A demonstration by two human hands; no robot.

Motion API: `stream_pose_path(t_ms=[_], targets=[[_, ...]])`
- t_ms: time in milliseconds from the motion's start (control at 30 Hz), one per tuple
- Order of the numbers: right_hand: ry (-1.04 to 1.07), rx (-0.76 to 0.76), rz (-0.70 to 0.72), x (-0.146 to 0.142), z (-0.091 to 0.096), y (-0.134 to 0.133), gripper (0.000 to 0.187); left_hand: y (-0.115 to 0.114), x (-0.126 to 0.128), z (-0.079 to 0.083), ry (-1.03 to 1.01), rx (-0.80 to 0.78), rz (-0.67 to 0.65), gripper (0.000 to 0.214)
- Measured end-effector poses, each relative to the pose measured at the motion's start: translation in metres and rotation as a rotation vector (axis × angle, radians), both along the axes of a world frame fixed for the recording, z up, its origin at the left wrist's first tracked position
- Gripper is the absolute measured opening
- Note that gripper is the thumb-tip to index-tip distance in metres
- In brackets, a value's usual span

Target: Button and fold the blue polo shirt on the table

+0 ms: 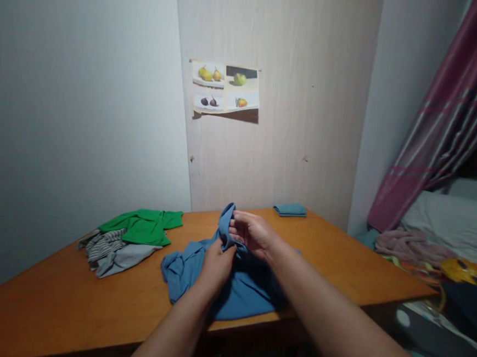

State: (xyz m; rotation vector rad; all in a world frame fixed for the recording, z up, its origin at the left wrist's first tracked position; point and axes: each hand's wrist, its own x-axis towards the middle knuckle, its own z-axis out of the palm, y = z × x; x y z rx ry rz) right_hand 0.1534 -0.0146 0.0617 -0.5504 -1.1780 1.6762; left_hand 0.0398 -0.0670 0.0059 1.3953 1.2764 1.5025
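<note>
A crumpled blue shirt (238, 288) lies on the orange wooden table (68, 297) near its front edge. My left hand (217, 262) is closed on a fold of the shirt in the middle. My right hand (253, 233) pinches a raised strip of the same blue cloth, lifting it a little above the table. The two hands are close together, almost touching.
A pile with a green garment (142, 225) over striped and grey clothes (111, 251) sits at the left. A small folded blue cloth (289, 209) lies at the table's back. To the right is a bed (445, 228) with clutter and a striped curtain (445, 123).
</note>
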Motion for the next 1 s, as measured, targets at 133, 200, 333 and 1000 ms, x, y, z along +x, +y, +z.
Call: stream_pose_path(t_ms=[133, 200, 333, 1000], targets=[[-0.206, 0.078, -0.153, 0.022, -0.012, -0.003, 0.025, 0.002, -0.019, 0.012, -0.131, -0.079, 0.049, 0.032], [-0.319, 0.176, -0.213, 0.035, -0.023, -0.001, 0.029, 0.002, -0.032, 0.018, -0.146, -0.074, 0.082, 0.034], [-0.524, 0.451, -0.195, 0.047, -0.044, -0.007, 0.04, 0.002, -0.046, 0.03, -0.156, -0.051, 0.098, 0.04], [-0.469, 0.12, -0.791, 0.129, -0.055, 0.046, 0.029, 0.045, -0.137, 0.002, 0.732, -0.087, 0.208, 0.023]])
